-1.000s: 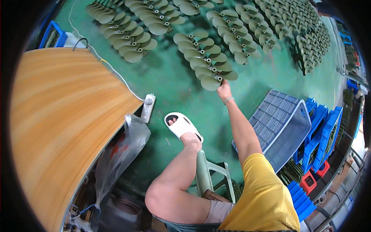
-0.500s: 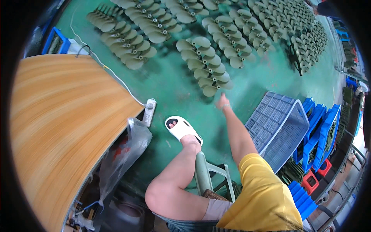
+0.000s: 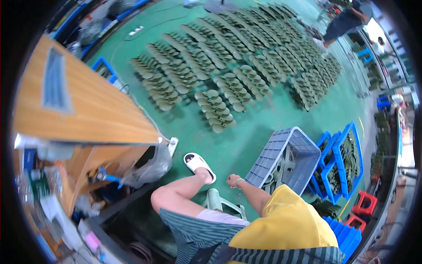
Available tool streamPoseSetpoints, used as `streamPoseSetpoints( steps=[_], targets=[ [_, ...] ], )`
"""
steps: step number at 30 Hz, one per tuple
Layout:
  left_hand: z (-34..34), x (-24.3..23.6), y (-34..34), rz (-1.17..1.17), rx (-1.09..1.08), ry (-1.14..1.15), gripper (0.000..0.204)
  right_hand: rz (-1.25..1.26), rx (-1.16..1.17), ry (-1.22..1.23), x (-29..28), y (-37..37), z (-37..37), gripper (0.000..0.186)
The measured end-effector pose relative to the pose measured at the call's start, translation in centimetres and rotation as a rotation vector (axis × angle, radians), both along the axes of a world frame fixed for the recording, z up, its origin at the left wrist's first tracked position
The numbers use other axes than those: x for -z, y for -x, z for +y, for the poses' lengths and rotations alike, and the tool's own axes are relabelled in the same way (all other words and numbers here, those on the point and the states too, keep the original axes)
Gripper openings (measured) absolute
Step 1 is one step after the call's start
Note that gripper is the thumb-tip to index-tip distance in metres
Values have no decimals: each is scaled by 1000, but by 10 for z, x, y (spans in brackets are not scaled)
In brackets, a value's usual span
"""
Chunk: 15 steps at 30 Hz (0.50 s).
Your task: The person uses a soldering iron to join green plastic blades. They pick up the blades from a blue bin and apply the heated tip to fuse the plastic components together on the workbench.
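Right hand (image 3: 233, 180): drawn back beside gray crate (image 3: 303, 152); loosely curled, contents unclear.
Left hand: out of frame.
Olive propellers (image 3: 212, 113): overlapped in rows, probably saving space.

Olive colours bladed parts (image 3: 214, 112), green the floor (image 3: 252, 118), yellow a sleeve (image 3: 285, 220), white a slipper (image 3: 194, 162), grey-blue a crate (image 3: 269, 155); stripes mark dark cloth (image 3: 193, 226).

The green floor (image 3: 244, 141) carries many rows of olive-green bladed parts (image 3: 231, 91), and also one grey-blue crate (image 3: 269, 154).
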State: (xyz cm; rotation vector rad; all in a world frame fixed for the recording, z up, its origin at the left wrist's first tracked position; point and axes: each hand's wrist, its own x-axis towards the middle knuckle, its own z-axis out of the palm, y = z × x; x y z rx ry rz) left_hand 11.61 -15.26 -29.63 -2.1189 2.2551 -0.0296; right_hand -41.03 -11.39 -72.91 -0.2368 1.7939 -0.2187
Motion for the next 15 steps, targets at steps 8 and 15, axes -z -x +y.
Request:
streamPoseSetpoints(
  steps=[8,15],
  targets=[
    [40,-2,24,463,-151,52,30,-75,-217,379,-69,-19,-75,29],
    [183,-67,41,617,-649,242,36,-237,-490,157,-58,-85,-163,19]
  ],
)
